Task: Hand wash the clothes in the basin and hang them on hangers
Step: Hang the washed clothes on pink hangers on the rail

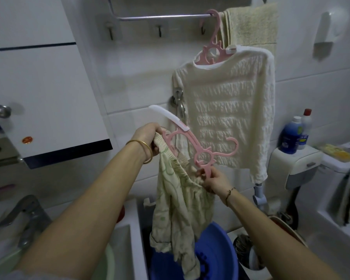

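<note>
I hold a wet, pale garment with a green print [178, 207] up over a blue basin [214, 253]. My left hand [149, 138] grips its gathered waistband at the upper left. My right hand [212, 181] pinches the waistband together with the lower end of a pink hanger [194, 146], which lies tilted across the garment's top, its white tip pointing up left. Behind it a cream knitted top [228, 116] hangs on a second pink hanger [211, 49] from the metal wall rail [162, 16].
A cream towel [251, 23] drapes over the rail's right end. A white cabinet [38, 83] stands at left, a tap [26, 215] and a green basin [107, 265] in the sink below. Detergent bottles [293, 134] and a toilet [341, 178] are at right.
</note>
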{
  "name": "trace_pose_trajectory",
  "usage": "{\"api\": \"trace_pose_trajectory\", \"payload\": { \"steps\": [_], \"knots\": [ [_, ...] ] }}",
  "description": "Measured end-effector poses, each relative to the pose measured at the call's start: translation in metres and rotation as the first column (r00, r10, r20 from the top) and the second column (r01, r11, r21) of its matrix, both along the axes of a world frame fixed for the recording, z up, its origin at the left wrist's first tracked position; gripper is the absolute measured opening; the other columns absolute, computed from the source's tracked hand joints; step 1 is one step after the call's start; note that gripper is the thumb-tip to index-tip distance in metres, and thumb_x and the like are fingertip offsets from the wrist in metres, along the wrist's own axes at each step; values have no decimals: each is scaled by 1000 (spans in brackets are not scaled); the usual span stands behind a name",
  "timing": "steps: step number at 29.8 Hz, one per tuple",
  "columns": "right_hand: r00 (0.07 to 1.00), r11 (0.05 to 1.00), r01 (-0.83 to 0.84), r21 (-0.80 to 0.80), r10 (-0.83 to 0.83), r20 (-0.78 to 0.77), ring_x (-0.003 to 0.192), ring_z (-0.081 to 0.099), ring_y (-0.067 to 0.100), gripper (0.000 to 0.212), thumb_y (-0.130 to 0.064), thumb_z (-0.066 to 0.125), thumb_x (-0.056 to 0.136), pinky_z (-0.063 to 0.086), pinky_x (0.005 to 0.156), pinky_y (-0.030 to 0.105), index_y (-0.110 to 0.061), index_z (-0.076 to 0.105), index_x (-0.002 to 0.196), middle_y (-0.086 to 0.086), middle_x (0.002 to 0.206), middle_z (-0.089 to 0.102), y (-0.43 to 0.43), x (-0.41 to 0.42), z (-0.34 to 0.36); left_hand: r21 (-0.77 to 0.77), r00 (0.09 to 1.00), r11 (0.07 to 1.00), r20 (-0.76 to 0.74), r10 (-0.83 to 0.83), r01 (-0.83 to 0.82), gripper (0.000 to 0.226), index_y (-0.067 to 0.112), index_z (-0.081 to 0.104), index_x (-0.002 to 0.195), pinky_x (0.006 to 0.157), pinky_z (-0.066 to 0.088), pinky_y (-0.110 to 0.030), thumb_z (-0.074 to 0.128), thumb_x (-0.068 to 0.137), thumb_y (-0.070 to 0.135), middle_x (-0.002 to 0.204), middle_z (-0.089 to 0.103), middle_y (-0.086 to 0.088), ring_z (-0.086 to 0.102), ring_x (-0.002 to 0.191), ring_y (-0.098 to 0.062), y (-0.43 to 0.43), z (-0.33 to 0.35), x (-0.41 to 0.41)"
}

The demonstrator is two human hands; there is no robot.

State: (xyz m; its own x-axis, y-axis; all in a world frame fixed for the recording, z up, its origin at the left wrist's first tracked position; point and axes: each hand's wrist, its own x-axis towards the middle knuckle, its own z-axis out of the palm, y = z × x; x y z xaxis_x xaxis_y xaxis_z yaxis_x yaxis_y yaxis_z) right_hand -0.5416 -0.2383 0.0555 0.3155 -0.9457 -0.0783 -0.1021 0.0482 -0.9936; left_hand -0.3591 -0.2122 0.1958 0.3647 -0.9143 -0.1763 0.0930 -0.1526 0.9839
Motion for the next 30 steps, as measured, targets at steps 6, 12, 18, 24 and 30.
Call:
{"api": "trace_pose_trajectory", "payload": {
  "steps": [6, 12, 18, 24, 30],
  "knots": [
    [1000, 994, -28, -106, 28, 2, 57, 54, 6, 18, -24, 54, 95, 41, 54, 16, -14, 63, 82, -5, 65, 62, 2, 1, 21, 42, 994, 994, -1, 105, -105, 19, 11, 40, 63, 34, 27, -12, 42, 80, 3, 49, 37, -2, 36, 31, -12, -5, -6, 12],
    [978, 976, 126, -178, -153, -145, 53, 46, 16, 17, -3, 56, 80, 35, 49, 22, -7, 61, 64, 7, 59, 50, -5, -3, 52, 104, 978, 981, 146, 146, -162, 24, 10, 52, 73, 33, 31, -8, 38, 87, -4, 55, 45, -4, 43, 34, -12, -2, -15, 27],
    [921, 945, 162, -283, -248, -300, 53, 44, 17, 12, -7, 57, 73, 35, 55, 27, -8, 62, 62, 4, 59, 54, -7, -8, 76, 116, 919, 971, 363, 156, -211, 20, 8, 57, 73, 41, 43, -22, 51, 91, 2, 79, 55, -14, 49, 56, -20, -11, -34, 60],
    [796, 883, 135, -449, -366, -482, 59, 54, 18, 11, -23, 54, 79, 40, 55, 26, -23, 63, 74, -4, 58, 57, -5, -15, 88, 71, 838, 959, 507, 203, -275, 15, 2, 56, 94, 44, 53, -31, 42, 97, 8, 90, 57, -19, 56, 54, -25, -11, -37, 70],
    [801, 807, 158, -568, -441, -404, 64, 57, 19, 13, -34, 51, 79, 39, 52, 25, -29, 63, 78, -9, 60, 58, 5, -22, 88, 49, 787, 949, 574, 227, -310, 23, 5, 49, 72, 62, 57, -47, 40, 93, 0, 80, 53, -19, 55, 58, -33, -12, -33, 68]
  ]
}}
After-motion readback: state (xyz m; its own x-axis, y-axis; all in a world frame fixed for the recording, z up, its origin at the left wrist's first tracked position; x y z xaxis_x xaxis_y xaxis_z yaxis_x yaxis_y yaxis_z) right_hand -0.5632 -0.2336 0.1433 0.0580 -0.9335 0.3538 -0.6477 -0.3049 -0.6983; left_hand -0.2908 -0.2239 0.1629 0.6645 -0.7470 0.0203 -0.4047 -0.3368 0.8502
